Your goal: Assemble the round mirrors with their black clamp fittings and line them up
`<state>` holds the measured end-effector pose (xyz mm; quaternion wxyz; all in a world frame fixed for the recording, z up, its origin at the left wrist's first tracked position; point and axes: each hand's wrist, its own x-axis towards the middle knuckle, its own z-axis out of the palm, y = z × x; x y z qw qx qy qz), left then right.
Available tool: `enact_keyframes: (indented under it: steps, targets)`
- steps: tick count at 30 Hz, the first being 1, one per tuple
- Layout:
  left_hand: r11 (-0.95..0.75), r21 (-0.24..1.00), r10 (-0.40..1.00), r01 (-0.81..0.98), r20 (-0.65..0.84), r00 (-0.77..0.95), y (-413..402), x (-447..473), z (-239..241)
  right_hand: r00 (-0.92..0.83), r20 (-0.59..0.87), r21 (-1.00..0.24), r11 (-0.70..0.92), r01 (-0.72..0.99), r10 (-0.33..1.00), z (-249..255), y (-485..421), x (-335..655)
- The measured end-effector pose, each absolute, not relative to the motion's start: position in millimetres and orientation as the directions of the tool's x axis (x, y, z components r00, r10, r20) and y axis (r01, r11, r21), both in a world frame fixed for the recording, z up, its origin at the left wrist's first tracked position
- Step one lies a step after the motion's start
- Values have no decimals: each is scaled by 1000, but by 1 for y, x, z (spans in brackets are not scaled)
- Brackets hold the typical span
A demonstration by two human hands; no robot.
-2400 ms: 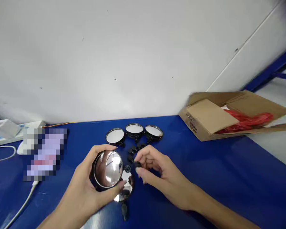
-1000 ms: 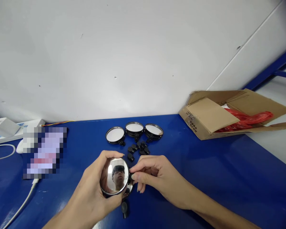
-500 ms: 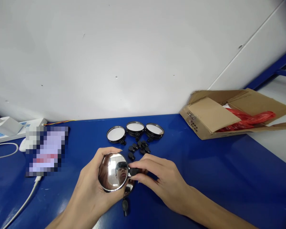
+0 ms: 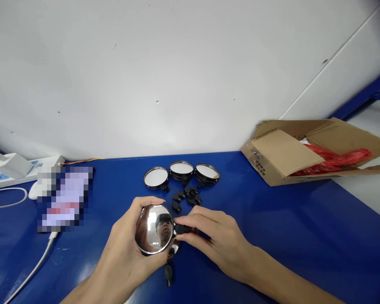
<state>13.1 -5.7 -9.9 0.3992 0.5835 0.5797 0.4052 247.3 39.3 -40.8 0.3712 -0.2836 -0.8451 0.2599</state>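
My left hand (image 4: 122, 249) grips a round convex mirror (image 4: 153, 229) with a chrome rim, its reflective face turned up. My right hand (image 4: 217, 247) pinches a small black plastic knob (image 4: 181, 229) against the mirror's right edge. A second chrome mirror (image 4: 175, 249) lies mostly hidden below the held one. A black bolt-like mount (image 4: 168, 274) rests just below it. Beyond my hands stand three small round mirrors (image 4: 181, 168) in a row, with a cluster of small black knobs (image 4: 186, 196) in front.
The blue table (image 4: 288, 232) meets a white wall. An open cardboard box (image 4: 281, 156) holding a red plastic bag (image 4: 332, 157) sits at the back right. At left lie a pixelated flat object (image 4: 65, 198), a power strip (image 4: 12, 169) and a white cable (image 4: 28, 270).
The held mirror has turned from tilted to facing up and moved slightly right. My right hand now presses the black knob at the mirror's edge. The view has shifted slightly.
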Motion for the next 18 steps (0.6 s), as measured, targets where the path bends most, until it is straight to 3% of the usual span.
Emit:
enact_keyframes:
  steps: [9, 15, 18]
  targets:
    - [-10, 948, 997, 319, -15, 73, -5, 11, -10, -570, 504, -617, 733, 288, 649, -39, 38, 249]
    - [194, 975, 978, -106, -184, 96, 5, 6, -9, -455, 621, -531, 770, 353, 638, -39, 37, 248]
    - [225, 956, 973, -187, -209, 102, 11, 3, -7, -467, 603, -528, 763, 374, 647, -37, 41, 250]
